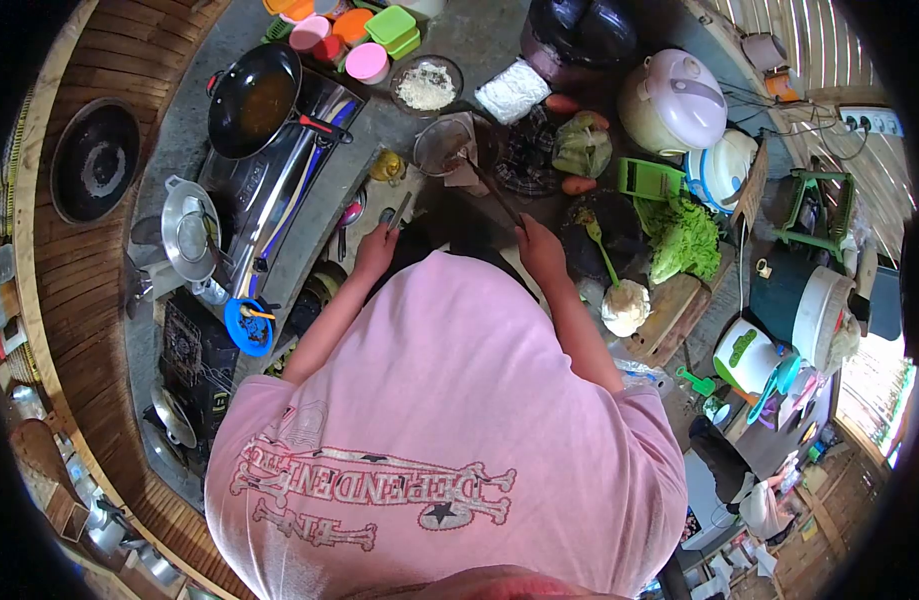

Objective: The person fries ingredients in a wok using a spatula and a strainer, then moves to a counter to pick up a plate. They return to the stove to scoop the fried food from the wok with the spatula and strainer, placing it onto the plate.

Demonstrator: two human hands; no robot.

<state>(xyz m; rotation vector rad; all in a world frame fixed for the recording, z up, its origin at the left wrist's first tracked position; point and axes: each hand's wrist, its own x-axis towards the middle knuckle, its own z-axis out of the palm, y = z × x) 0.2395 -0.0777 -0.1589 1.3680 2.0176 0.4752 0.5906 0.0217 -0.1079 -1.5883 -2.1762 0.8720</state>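
Utensil (493, 192) fills closed right hand (542, 250); curled left hand (376, 250) grips an unidentifiable grey strip (401, 210).

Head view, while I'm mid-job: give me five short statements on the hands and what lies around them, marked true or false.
1. The right hand grips a long dark utensil. True.
2. The left hand is empty. False: the left hand holds a thin grey object.
3. The leafy greens lie on the person's right. True.
4. The black wok is on the person's right. False: the wok is on the left.
5. The blue bowl is on the person's left. True.
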